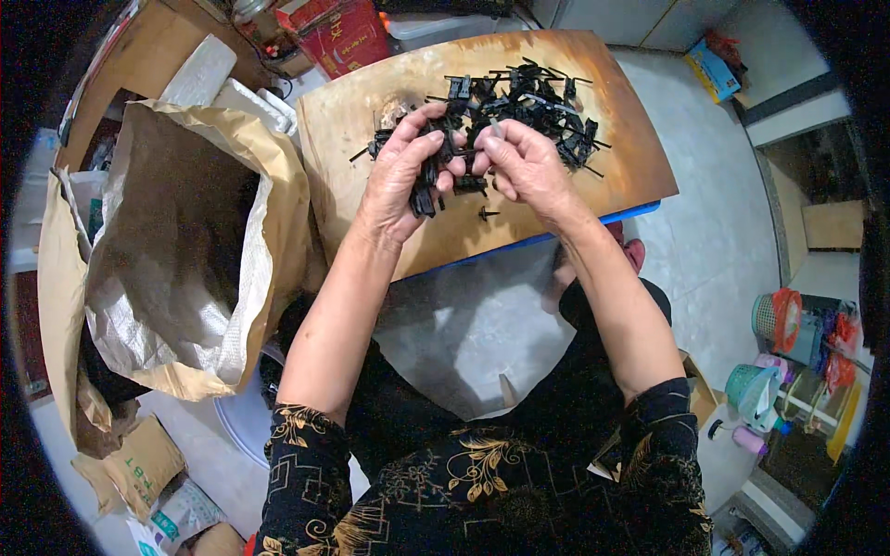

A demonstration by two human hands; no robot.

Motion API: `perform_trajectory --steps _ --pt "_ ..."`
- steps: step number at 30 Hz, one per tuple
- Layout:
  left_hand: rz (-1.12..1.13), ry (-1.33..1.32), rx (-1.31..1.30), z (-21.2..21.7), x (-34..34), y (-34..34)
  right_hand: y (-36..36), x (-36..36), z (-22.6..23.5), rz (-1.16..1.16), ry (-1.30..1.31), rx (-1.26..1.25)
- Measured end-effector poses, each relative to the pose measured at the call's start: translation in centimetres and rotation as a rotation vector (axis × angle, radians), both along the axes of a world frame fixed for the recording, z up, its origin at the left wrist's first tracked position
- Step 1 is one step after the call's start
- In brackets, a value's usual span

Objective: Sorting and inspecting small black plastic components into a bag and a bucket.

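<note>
My left hand (399, 181) is closed round several black plastic parts (424, 195), which stick out below its fingers and over the palm. Close beside it, my right hand (533, 171) pinches a small, flat, greyish piece (496, 129) between thumb and forefinger; its exact kind is too small to tell. Both hands are over a worn wooden tabletop (612, 79). Just beyond them lies a loose pile of black plastic parts (556, 102) with thin rods. One small black part (488, 214) lies apart, near the table's front edge.
A large open paper sack (278, 269) with a white woven lining stands left of the table. A red box (338, 37) is behind it. Baskets, including a green one (749, 385), and a purple bottle (749, 440) stand at the right. Packages (139, 463) lie at lower left.
</note>
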State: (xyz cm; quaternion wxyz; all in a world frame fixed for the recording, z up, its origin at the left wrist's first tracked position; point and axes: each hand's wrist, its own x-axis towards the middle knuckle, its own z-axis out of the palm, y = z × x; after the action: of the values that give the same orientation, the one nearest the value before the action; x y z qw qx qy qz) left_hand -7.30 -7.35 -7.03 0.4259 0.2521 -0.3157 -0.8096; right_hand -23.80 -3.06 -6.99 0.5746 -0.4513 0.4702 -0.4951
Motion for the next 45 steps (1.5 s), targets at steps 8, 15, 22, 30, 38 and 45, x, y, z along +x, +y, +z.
perform_trajectory --steps 8,15,22,30,38,45 --pt "-0.159 -0.036 -0.008 0.5 -0.1 0.5 -0.3 -0.9 0.5 0.074 -0.109 0.011" --pt "-0.273 -0.026 -0.024 1.1 -0.4 1.5 -0.2 -1.8 1.4 0.317 -0.216 0.112" --pt "-0.179 -0.512 -0.354 1.5 -0.5 1.7 -0.3 -1.3 1.7 0.159 0.136 0.012" --pt "-0.039 -0.643 -0.305 1.4 -0.9 1.6 -0.4 0.1 -0.1 0.054 0.048 0.14" --pt "0.048 -0.629 -0.273 0.8 -0.7 1.1 -0.2 1.2 0.7 0.089 -0.121 0.252" --pt "0.105 -0.637 -0.323 0.3 -1.1 0.9 -0.4 1.7 0.7 0.092 -0.116 0.243"
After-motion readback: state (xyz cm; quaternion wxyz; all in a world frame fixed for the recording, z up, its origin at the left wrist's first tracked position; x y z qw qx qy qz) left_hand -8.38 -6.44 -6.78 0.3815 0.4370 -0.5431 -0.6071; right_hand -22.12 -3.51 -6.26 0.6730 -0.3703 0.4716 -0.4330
